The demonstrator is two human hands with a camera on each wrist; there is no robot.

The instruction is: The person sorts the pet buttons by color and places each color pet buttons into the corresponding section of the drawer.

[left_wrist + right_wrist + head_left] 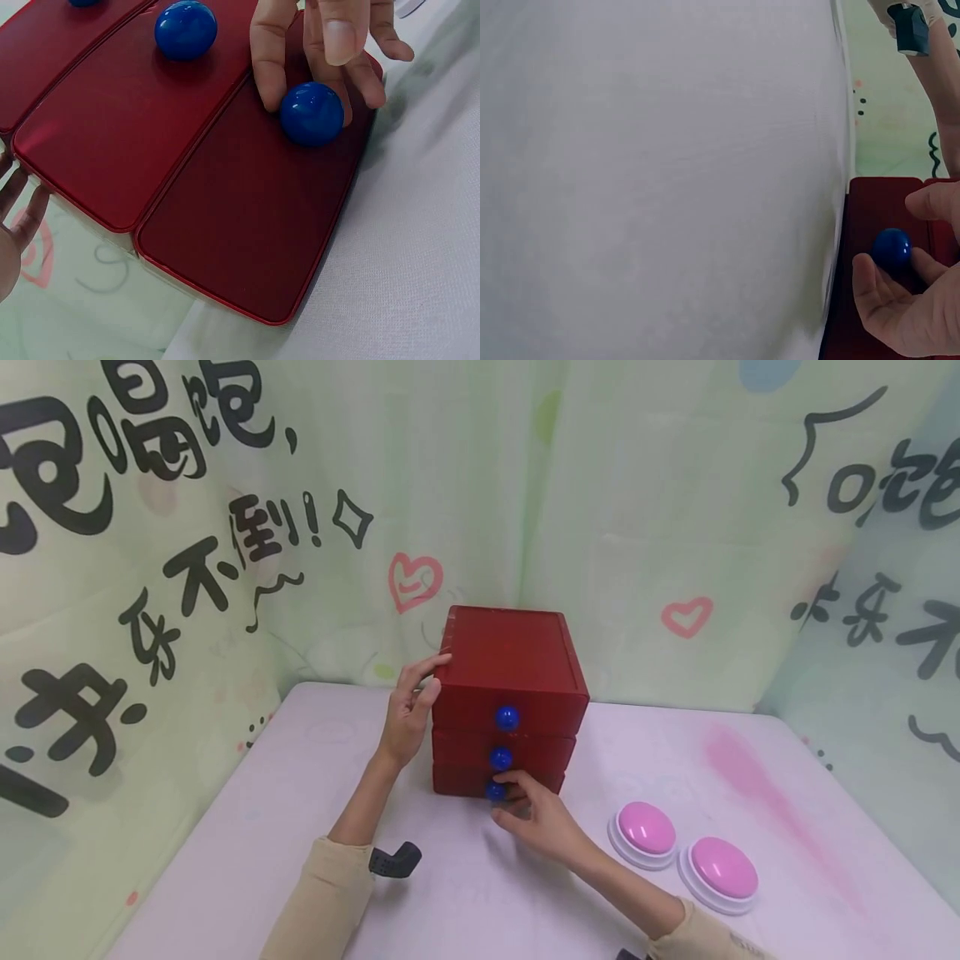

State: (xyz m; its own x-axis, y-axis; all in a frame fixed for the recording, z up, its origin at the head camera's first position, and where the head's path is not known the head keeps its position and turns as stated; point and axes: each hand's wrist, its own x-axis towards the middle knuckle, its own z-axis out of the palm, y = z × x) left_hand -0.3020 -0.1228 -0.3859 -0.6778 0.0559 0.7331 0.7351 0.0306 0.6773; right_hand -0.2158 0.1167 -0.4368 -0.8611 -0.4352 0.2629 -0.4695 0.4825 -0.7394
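So there's a small red three-drawer cabinet (510,652) on a white-covered table (465,893), knobs facing the person, and honestly the bit that matters is how the right hand (542,820) sits around the bottom blue knob (313,114). The knob is just ahead and a touch to the left of that palm, down low near the tabletop. Index finger is over the top side, thumb's underneath, and they're well apart, with gaps next to the knob in the right wrist view, so no pinch as far as I can see. Can't tell if a fingertip is brushing it. Knob's a ball, so no long axis to line up with; the bottom drawer front (232,206) runs wide side to side, and the knob pokes out toward the person. Middle knob (501,758) and top knob (507,718) are above, nobody on them. Left hand (407,714) is farther from the low knob: it's up by the cabinet's left side, fingers relaxed and fingertips against the upper edge, not wrapped around anything. Two pink-topped buttons (647,828) (723,868) sit off to the right, near the right forearm.
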